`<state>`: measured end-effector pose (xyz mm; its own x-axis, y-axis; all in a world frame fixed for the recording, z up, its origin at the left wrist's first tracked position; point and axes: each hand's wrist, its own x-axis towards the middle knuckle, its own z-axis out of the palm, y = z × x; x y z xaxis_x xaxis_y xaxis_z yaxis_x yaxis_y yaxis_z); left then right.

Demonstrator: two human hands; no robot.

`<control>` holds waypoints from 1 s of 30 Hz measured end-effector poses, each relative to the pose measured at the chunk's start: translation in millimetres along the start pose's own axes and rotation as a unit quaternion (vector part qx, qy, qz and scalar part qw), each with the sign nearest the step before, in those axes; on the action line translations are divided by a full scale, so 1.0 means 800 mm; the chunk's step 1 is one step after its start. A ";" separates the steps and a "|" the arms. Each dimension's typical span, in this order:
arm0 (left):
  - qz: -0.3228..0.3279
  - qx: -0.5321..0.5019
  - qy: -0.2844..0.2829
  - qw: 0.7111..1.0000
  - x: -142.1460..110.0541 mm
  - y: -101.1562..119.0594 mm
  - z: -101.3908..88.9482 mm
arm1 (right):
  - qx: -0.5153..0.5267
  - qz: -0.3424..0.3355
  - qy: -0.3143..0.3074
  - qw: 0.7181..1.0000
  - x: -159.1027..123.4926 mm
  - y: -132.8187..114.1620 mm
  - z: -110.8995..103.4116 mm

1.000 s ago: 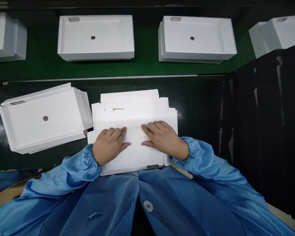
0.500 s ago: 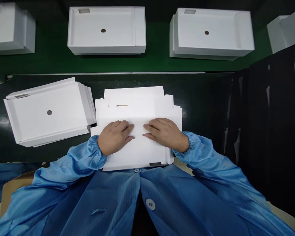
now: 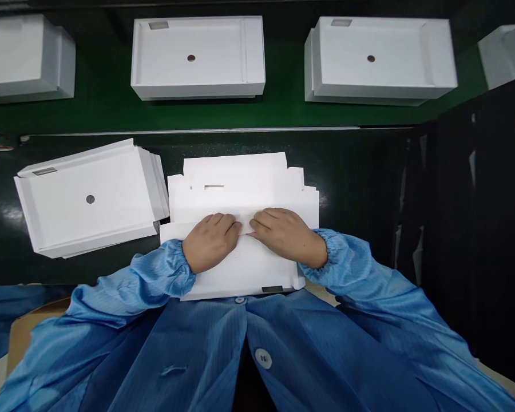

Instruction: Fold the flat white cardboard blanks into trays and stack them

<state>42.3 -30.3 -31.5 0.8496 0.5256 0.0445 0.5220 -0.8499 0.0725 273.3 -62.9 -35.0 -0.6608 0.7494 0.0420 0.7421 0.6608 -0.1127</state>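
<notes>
In front of my body a white die-cut cardboard sheet (image 3: 240, 194) lies on the dark table, with flaps, notches and a narrow slot. Its near part (image 3: 232, 274) reaches my jacket and has a dark rectangular cutout. My left hand (image 3: 213, 241) is closed on a raised cardboard strip across the middle, fingers curled over it. Close beside it on the right, my right hand (image 3: 283, 233) pinches the same strip, thumb underneath. Some fingertips are hidden. To the left rests a stack of folded white cardboard trays (image 3: 115, 206) with a round hole in the top one.
Several more stacks of white trays stand on the green surface (image 3: 197, 117) at the back, among them a middle stack (image 3: 223, 51) and a right stack (image 3: 395, 51). Tall black panels (image 3: 467, 229) border the right side. A brown carton (image 3: 30, 332) shows at lower left.
My left hand has moved right, nearer my right hand. Fingers of both hands have closed further over the cardboard strip. The whole view has shifted slightly.
</notes>
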 end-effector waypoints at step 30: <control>-0.021 0.019 -0.040 0.999 0.030 -0.029 -0.005 | -0.047 0.051 0.045 0.997 0.012 0.015 0.006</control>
<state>50.5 2.3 -27.7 0.8289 0.5581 -0.0370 0.5592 -0.8283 0.0352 275.4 -47.8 -40.4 -0.5710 0.8114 0.1249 0.8155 0.5781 -0.0276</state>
